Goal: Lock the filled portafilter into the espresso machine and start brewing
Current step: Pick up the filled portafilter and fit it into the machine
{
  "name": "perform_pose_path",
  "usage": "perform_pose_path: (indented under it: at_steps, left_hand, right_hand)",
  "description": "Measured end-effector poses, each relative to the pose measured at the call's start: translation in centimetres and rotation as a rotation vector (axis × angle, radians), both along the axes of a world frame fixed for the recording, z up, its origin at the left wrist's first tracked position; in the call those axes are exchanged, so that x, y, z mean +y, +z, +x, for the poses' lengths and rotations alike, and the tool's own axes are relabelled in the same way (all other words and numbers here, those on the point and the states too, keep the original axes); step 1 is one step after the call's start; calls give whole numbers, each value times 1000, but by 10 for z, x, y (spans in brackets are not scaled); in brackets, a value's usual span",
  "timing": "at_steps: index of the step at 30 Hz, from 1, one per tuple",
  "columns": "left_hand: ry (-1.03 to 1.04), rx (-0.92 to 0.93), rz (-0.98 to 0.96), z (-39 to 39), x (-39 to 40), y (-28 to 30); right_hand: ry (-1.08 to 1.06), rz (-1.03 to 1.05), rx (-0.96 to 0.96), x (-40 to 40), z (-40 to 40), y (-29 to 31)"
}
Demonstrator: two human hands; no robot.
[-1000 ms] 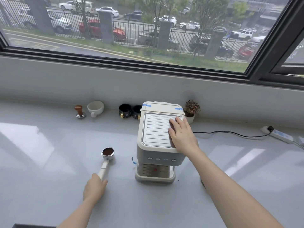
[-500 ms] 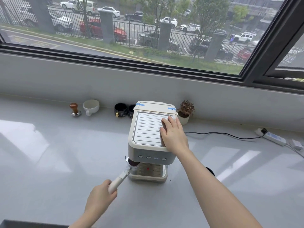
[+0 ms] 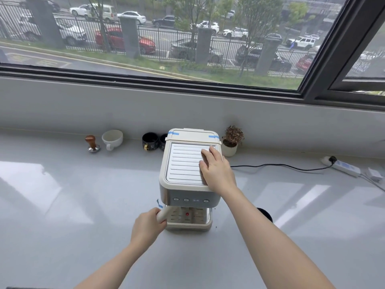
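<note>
Under the espresso machine point(image 3: 188, 178), left hand point(image 3: 148, 225) gripping portafilter handle point(image 3: 163, 213), right hand point(image 3: 216, 172) flat on top

The machine point(image 3: 188, 176) is standing on the worktop point(image 3: 62, 205). Behind it to the left, a tamper point(image 3: 92, 143), cup point(image 3: 112, 139) and two mugs point(image 3: 150, 141) are sitting in a row. A plant point(image 3: 230, 140) is sitting behind its right side, with a power strip point(image 3: 341, 167) lying farther right.

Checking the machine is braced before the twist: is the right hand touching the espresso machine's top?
Touching. The head view shows the right hand lying flat on the espresso machine's ribbed top, no gap.
</note>
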State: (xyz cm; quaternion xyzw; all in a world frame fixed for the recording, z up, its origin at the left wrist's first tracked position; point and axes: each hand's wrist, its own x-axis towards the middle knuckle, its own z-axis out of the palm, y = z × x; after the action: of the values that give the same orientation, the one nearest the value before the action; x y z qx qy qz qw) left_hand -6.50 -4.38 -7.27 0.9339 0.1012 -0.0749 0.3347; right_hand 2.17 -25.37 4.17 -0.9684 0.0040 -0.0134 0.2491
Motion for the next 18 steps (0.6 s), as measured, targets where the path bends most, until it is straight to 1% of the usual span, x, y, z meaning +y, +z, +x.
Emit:
perform_pose_path:
  at_steps: [7, 18]
  left_hand:
    - [-49, -4, 10, 19, 4, 3]
    - [-139, -25, 8, 28, 30, 1]
  right_hand:
    - [-10, 18, -3, -1, -2, 3]
    - [-16, 6, -12, 0, 0, 1]
